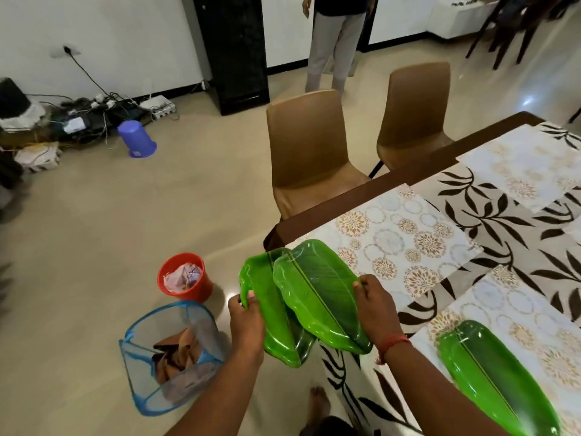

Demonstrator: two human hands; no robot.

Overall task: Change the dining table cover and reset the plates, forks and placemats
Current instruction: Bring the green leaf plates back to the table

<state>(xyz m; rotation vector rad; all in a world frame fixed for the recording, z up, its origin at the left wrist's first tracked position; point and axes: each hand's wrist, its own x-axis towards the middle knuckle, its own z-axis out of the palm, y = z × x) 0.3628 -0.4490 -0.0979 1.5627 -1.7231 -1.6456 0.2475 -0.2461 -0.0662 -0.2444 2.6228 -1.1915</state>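
Two overlapping green leaf plates [317,297] are pinched off the table corner [361,196], lower one by left hand [246,322], upper by right hand [375,313]; slipping apart onto the floor is risked.

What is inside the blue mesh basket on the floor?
The blue mesh basket holds crumpled brown cloth. Below it, through the mesh, something paler shows; what it is cannot be told.
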